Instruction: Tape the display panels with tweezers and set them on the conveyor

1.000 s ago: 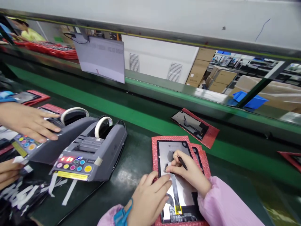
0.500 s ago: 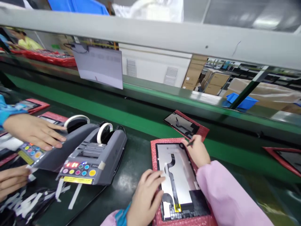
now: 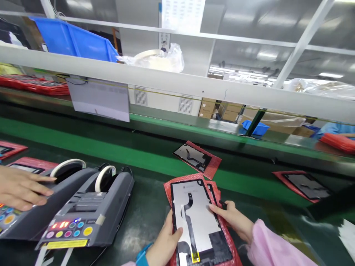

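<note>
A tablet display panel point(image 3: 199, 218) lies back side up on a red bubble-wrap sheet point(image 3: 168, 188), a dark flex cable running down its grey back. My left hand point(image 3: 163, 238) is closed on the panel's lower left edge, thumb on top. At the right edge my right hand point(image 3: 234, 220) also grips it, thumb on the grey surface and fingers partly hidden. A small dark thing point(image 3: 222, 204) shows at those fingers; its kind is unclear. Under the panel's right side peeks the edge of another panel on red wrap.
Two grey tape dispensers point(image 3: 91, 207) stand left, with a co-worker's hand point(image 3: 23, 188) over the farther-left one. More wrapped panels lie behind point(image 3: 194, 157) and to the right point(image 3: 307, 184). A grey shelf beam point(image 3: 166, 79) crosses above the bench, carrying a blue bin point(image 3: 74, 40).
The view has tilted up. My left hand has gone from lying on the panel to gripping its edge. My right hand has moved down from the top corner; another panel now shows underneath.
</note>
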Demonstrator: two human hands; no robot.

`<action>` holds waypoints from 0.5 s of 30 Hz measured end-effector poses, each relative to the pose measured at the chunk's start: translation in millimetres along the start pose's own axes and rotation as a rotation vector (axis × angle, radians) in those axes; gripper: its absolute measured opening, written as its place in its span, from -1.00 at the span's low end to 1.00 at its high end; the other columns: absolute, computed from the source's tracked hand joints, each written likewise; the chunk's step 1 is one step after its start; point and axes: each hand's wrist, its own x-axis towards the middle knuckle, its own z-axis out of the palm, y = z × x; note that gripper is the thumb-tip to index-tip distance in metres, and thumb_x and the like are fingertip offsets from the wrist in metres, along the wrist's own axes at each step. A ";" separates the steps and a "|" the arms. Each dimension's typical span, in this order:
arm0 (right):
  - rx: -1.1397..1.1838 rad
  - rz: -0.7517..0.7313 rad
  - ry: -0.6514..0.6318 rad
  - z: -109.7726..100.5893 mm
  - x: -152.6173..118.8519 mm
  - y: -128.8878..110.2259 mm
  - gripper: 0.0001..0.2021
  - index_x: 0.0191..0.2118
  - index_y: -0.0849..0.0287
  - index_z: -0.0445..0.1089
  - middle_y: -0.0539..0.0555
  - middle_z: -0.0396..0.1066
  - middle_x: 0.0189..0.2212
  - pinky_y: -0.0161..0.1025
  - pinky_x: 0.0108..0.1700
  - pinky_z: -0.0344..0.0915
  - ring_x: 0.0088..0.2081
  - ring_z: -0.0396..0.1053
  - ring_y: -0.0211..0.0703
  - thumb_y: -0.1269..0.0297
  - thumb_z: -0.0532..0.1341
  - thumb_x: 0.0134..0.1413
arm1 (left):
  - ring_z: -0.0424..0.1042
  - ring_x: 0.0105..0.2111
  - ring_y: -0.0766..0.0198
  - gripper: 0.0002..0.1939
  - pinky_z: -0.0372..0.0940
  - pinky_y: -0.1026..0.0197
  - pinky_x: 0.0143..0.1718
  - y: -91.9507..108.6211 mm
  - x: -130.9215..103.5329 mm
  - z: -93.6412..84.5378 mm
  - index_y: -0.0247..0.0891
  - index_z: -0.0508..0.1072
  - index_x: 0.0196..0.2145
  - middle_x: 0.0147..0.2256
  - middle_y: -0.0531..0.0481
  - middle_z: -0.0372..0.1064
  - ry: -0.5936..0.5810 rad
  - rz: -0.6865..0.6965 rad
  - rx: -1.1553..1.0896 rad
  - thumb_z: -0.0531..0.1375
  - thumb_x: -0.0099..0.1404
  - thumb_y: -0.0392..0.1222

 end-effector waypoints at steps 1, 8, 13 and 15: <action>0.005 -0.033 -0.013 4.3 -0.8 -1.9 -0.26 -0.15 0.01 0.01 0.03 0.51 -0.38 -0.08 -0.24 0.49 -0.29 0.59 0.06 -0.02 0.54 -0.29 | 0.05 0.35 -0.26 -0.10 -0.10 -0.16 0.39 -3.2 0.4 1.0 -0.34 0.25 0.28 0.33 -0.36 0.15 0.012 0.002 -0.019 0.37 0.10 0.16; 0.084 -0.358 -0.050 22.1 5.3 -22.9 -0.31 -0.26 -0.05 0.04 -0.15 0.44 -0.41 -0.18 -0.29 0.45 -0.35 0.49 -0.08 0.02 0.53 -0.41 | 0.08 0.36 -0.17 -0.13 -0.04 -0.10 0.38 0.4 3.7 21.3 -0.17 0.19 0.35 0.34 -0.18 0.18 0.055 0.017 -0.170 0.38 0.17 0.03; 0.072 -0.403 0.101 -31.3 34.4 -76.8 -0.40 -0.15 -0.07 0.15 -0.10 0.48 -0.49 -0.11 -0.45 0.43 -0.51 0.48 0.01 -0.01 0.47 -0.29 | 0.10 0.35 -0.12 -0.11 0.02 -0.12 0.35 58.7 50.7 63.0 -0.02 0.07 0.41 0.39 -0.06 0.07 -0.157 0.118 -0.265 0.36 0.24 0.06; 0.041 -0.430 0.212 -64.8 54.1 -108.1 -0.46 -0.13 -0.04 0.21 -0.06 0.48 -0.53 -0.11 -0.46 0.43 -0.53 0.49 0.02 0.01 0.44 -0.21 | 0.12 0.35 -0.09 -0.21 0.07 -0.13 0.33 81.2 82.5 72.0 -0.04 0.12 0.40 0.38 -0.09 0.09 -0.248 0.181 -0.111 0.29 0.31 0.08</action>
